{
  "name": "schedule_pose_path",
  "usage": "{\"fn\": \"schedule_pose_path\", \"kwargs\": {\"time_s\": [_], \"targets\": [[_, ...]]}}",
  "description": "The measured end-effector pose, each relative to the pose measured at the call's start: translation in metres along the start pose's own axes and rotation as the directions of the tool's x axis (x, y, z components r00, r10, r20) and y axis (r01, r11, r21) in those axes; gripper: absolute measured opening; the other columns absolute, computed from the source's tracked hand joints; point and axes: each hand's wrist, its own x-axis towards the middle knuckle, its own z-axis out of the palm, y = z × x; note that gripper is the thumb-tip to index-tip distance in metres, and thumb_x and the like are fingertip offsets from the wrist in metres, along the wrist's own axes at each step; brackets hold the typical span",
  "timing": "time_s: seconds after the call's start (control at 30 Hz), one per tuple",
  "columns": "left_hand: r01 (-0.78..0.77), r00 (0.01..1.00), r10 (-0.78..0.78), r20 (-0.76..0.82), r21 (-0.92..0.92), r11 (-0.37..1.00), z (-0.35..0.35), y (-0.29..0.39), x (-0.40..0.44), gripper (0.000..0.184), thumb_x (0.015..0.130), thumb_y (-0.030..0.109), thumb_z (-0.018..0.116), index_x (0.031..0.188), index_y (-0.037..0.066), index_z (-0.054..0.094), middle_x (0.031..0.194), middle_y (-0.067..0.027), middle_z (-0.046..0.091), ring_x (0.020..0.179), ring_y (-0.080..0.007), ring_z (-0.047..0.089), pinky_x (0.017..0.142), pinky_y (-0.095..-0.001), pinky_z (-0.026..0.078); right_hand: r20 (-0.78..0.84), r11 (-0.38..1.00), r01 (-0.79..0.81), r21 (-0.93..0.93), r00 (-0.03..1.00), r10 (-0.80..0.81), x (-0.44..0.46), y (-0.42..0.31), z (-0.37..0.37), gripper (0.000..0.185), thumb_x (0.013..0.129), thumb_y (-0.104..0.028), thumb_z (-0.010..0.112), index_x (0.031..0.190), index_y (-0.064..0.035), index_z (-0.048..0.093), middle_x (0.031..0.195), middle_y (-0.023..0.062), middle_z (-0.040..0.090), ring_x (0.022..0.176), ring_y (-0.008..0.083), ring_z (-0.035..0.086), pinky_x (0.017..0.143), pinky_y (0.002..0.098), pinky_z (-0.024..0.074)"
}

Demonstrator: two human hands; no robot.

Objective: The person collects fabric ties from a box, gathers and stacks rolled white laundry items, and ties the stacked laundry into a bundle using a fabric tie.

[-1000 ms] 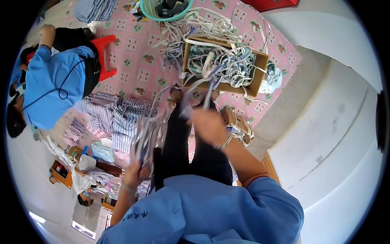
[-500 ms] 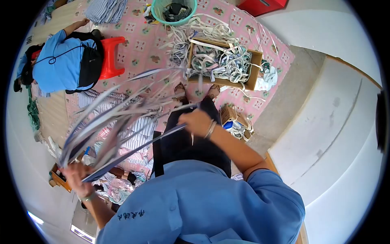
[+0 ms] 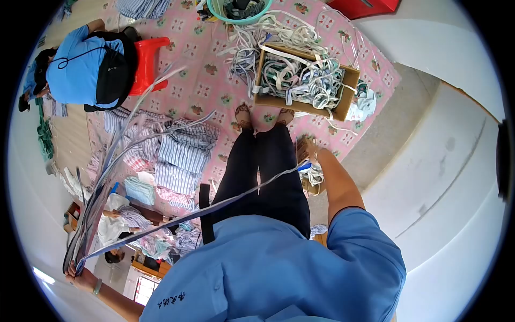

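Note:
My left hand (image 3: 81,280), out at the lower left, is closed around one end of a bundle of long fabric strips (image 3: 102,185). Striped grey, white and bluish, the strips fan upward from that fist with their loose ends in the air. A single strip (image 3: 214,206) runs from the bundle across my lap to my right hand (image 3: 315,152), drawn nearly straight. My right hand pinches its far end, over a small carton (image 3: 312,188) holding white strips and something blue; the fingers are partly unclear. A cardboard box (image 3: 351,86) full of tangled strips lies beyond my feet.
Folded striped clothes (image 3: 182,155) lie on the pink patterned floor covering (image 3: 206,70). A co-worker in a blue shirt (image 3: 80,67) sits on a red stool (image 3: 150,61). A green basket (image 3: 252,20) with dark items stands at the back. A white wall (image 3: 429,177) rises at right.
My hands have moved apart: the left down and outward with the bundle, the right outward to the right. One strip has come to stretch between them, separated from the fanned bundle.

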Motion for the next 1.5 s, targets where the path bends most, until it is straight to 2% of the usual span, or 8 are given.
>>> {"fn": "schedule_pose_path", "kwargs": {"time_s": [0.23, 0.3, 0.43, 0.53, 0.77, 0.8, 1.27, 1.5], "targets": [[0.626, 0.717, -0.347, 0.604, -0.340, 0.702, 0.172, -0.032, -0.119, 0.016, 0.093, 0.018, 0.040, 0.088, 0.004, 0.044, 0.057, 0.0027, 0.027, 0.047, -0.0039, 0.024, 0.048, -0.0174, 0.031, -0.813, 0.813, 0.367, 0.452, 0.545, 0.205, 0.117, -0.048, -0.146, 0.029, 0.079, -0.018, 0.051, 0.105, -0.0040, 0.052, 0.104, 0.0178, 0.055, 0.097, 0.0359, 0.051, 0.083, 0.0408, 0.0419], [0.684, 0.653, -0.420, 0.630, -0.252, 0.685, 0.225, -0.053, -0.166, 0.016, 0.094, 0.019, 0.038, 0.089, 0.006, 0.044, 0.056, 0.0046, 0.027, 0.044, -0.0031, 0.022, 0.040, -0.0162, 0.024, -0.889, 0.942, -0.030, 0.334, 0.322, 0.325, 0.152, -0.055, -0.163, 0.033, 0.081, -0.025, 0.050, 0.109, -0.0071, 0.052, 0.106, 0.0169, 0.053, 0.098, 0.0364, 0.050, 0.083, 0.0401, 0.0420], [0.728, 0.433, -0.622, 0.653, 0.154, 0.668, 0.271, -0.107, -0.254, 0.024, 0.094, 0.027, 0.037, 0.105, 0.008, 0.047, 0.053, 0.0085, 0.025, 0.044, -0.0011, 0.026, 0.043, -0.0192, 0.024, -0.868, 0.965, -0.069, 0.253, 0.425, 0.258, 0.163, -0.063, -0.183, 0.027, 0.083, -0.027, 0.048, 0.103, -0.0105, 0.054, 0.100, 0.0166, 0.055, 0.087, 0.0355, 0.054, 0.075, 0.0411, 0.0447], [0.882, 0.088, -0.741, 0.666, 0.293, 0.368, 0.298, -0.151, -0.310, 0.031, 0.092, 0.034, 0.040, 0.105, 0.007, 0.049, 0.054, 0.0073, 0.025, 0.047, -0.0044, 0.027, 0.050, -0.0221, 0.029, -0.922, 0.701, 0.637, 0.322, 0.378, 0.081, 0.085, -0.118, -0.184, 0.019, 0.084, -0.021, 0.045, 0.092, -0.0068, 0.055, 0.084, 0.0162, 0.058, 0.062, 0.0349, 0.055, 0.061, 0.0439, 0.0453], [0.845, -0.326, -0.763, 0.559, 0.534, 0.030, 0.342, -0.155, -0.354, 0.037, 0.087, 0.033, 0.047, 0.099, -0.002, 0.052, 0.075, -0.0076, 0.052, 0.065, -0.0156, 0.048, 0.060, -0.0283, 0.041, -0.700, 0.148, 0.989, -0.027, 0.087, -0.708, -0.150, -0.251, -0.107, 0.022, 0.078, -0.012, 0.048, 0.099, -0.0116, 0.053, 0.076, 0.0080, 0.058, 0.060, 0.0259, 0.059, 0.051, 0.0358, 0.0478], [0.658, -0.241, -0.699, 0.673, 0.643, 0.393, 0.337, -0.152, -0.345, 0.035, 0.086, 0.033, 0.049, 0.093, -0.002, 0.052, 0.076, -0.0088, 0.053, 0.070, -0.0176, 0.050, 0.063, -0.0289, 0.042, -0.702, 0.156, 0.987, -0.033, 0.089, -0.706, -0.157, -0.255, -0.101, 0.022, 0.078, -0.012, 0.048, 0.099, -0.0116, 0.053, 0.076, 0.0080, 0.058, 0.060, 0.0259, 0.059, 0.051, 0.0358, 0.0478], [0.849, -0.262, -0.429, 0.864, 0.418, 0.323, 0.226, -0.142, -0.310, 0.051, 0.085, 0.054, 0.036, 0.071, 0.006, 0.045, 0.062, -0.0087, 0.045, 0.062, -0.0226, 0.041, 0.064, -0.0390, 0.035, -0.698, -0.661, 0.234, 0.713, 0.338, -0.632, -0.217, -0.362, -0.186, 0.019, 0.094, -0.022, 0.037, 0.095, -0.0037, 0.039, 0.067, 0.0034, 0.046, 0.055, 0.0069, 0.047, 0.048, 0.0213, 0.0390], [0.762, -0.366, -0.400, 0.840, 0.517, 0.390, 0.130, -0.124, -0.206, 0.047, 0.085, 0.052, 0.042, 0.066, 0.008, 0.041, 0.042, 0.0010, 0.033, 0.032, -0.0118, 0.028, 0.041, -0.0322, 0.030, -0.781, 0.496, 0.867, 0.057, 0.348, -0.519, 0.015, -0.262, -0.144, 0.028, 0.088, -0.029, 0.038, 0.095, -0.0118, 0.059, 0.090, 0.0084, 0.059, 0.085, 0.0277, 0.053, 0.081, 0.0421, 0.0388]]}}
